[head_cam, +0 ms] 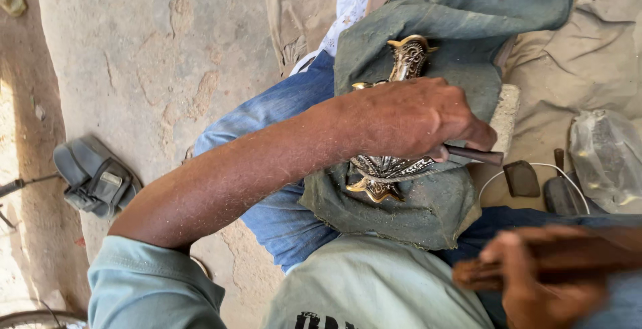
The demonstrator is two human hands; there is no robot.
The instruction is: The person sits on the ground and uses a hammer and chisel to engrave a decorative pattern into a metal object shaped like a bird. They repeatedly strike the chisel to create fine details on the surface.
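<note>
Resting on the grey-green cloth (414,215) across your lap, the ornate engraved brass piece (391,172) looked heavy, rigid and smooth-edged, best steadied by its broad middle. Your left hand (408,118) lay over it, fingers closed around a thin dark chisel (476,156). Your right hand (542,282), blurred, was gripped around a wooden mallet (555,262).

Ornament (391,168) on cloth (414,208) (under hand (414,118))
</note>
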